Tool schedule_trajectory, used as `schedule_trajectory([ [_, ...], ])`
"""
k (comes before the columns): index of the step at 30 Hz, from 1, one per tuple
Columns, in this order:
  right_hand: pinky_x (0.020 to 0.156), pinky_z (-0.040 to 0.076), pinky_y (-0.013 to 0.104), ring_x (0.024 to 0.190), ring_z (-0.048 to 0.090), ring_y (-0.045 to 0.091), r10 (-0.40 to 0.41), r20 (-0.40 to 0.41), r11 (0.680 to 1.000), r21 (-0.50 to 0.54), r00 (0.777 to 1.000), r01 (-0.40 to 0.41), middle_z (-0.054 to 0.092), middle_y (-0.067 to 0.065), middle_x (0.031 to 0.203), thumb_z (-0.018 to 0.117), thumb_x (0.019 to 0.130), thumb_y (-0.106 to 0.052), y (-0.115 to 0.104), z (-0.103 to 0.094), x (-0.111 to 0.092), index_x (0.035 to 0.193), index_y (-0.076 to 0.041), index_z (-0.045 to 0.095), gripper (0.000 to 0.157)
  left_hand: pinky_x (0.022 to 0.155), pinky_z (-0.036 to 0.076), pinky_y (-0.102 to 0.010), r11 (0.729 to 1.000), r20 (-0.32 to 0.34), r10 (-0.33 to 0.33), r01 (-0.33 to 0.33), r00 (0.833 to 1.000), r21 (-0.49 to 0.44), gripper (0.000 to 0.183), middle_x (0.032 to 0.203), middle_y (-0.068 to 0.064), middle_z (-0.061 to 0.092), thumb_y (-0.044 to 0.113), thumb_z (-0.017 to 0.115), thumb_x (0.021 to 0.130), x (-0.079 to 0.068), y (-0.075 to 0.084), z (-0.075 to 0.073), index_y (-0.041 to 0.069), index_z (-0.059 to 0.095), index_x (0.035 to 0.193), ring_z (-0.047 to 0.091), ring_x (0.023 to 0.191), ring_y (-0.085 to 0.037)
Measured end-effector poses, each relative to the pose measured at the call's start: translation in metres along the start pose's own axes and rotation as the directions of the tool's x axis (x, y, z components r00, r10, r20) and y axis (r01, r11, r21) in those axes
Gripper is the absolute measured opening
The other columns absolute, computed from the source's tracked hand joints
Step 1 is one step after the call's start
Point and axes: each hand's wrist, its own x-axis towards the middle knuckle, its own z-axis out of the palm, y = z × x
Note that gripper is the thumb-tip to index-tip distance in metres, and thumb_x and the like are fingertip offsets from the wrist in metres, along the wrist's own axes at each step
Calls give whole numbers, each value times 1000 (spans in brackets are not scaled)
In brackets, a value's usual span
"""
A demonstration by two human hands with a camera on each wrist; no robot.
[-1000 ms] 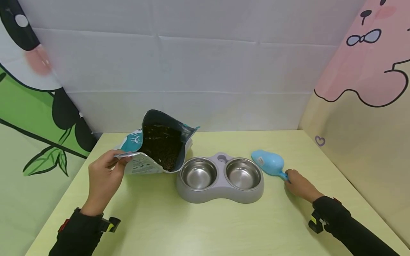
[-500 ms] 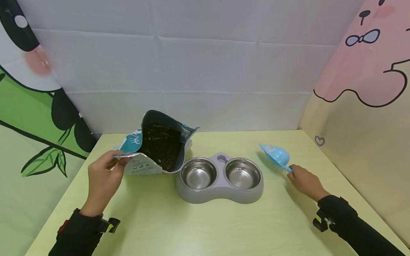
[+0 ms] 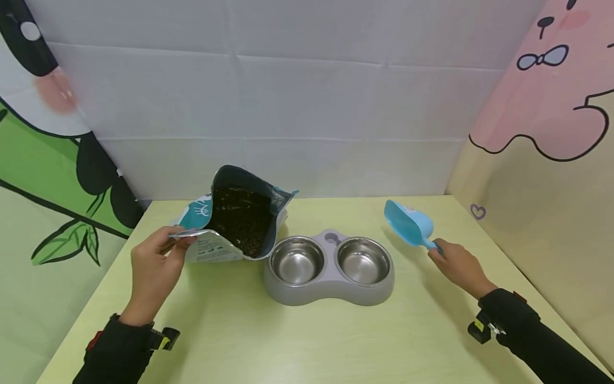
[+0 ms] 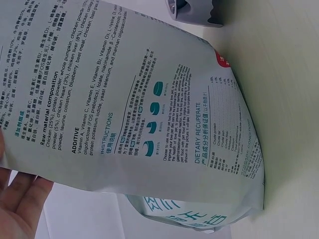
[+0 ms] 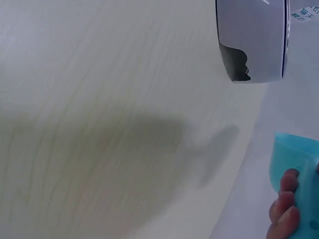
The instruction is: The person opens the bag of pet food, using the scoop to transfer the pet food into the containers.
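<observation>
My left hand (image 3: pixel 157 272) pinches the near edge of an open pet food bag (image 3: pixel 213 246), which stands tilted with its mouth toward me. Brown kibble (image 3: pixel 247 226) shows inside. The bag's printed back (image 4: pixel 129 109) fills much of the left wrist view. On the right, my right hand (image 3: pixel 461 265) grips the handle of a light blue scoop (image 3: pixel 410 223), held over the table with its hollow turned up and to the left. In the right wrist view, fingers (image 5: pixel 285 209) wrap the scoop's handle. No kibble shows in the scoop.
Between the hands sits a grey double pet bowl (image 3: pixel 331 290) with two steel bowls, the left one (image 3: pixel 297 261) close beside the bag. A pale wood-look table (image 3: pixel 336 346) reaches back to a white sheet (image 3: pixel 307 106). Cartoon-printed panels flank both sides.
My right hand has lifted the scoop off the table and turned it from face down to hollow up. The left hand and the bag have stayed in place.
</observation>
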Motion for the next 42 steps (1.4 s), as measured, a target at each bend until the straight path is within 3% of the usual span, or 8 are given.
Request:
schedule_trajectory([
  [18, 45, 28, 29, 50, 34, 12, -35, -9, 997, 75, 999, 35, 37, -1, 61, 39, 94, -22, -44, -15, 0, 84, -11, 49, 17, 75, 40, -8, 1000, 6, -1, 1, 1000, 3, 14, 82, -10, 64, -7, 65, 75, 1, 2, -2, 1, 60, 85, 52, 82, 10],
  [30, 45, 29, 27, 51, 34, 12, -108, 5, 985, 138, 994, 106, 36, -2, 60, 44, 95, -25, -73, -25, 3, 86, -11, 50, 19, 75, 40, -8, 1000, 12, -8, 8, 1000, 13, 15, 82, -10, 64, -7, 65, 75, 1, 0, -2, 2, 61, 86, 51, 82, 11],
  [42, 47, 29, 27, 53, 32, 11, -187, 22, 963, 203, 982, 179, 33, -3, 62, 48, 94, -28, -107, -47, 1, 85, -14, 51, 17, 75, 39, -8, 1000, 13, -7, 6, 1000, 22, 15, 84, -11, 65, -7, 66, 75, 1, 0, -1, 2, 61, 86, 51, 83, 12],
])
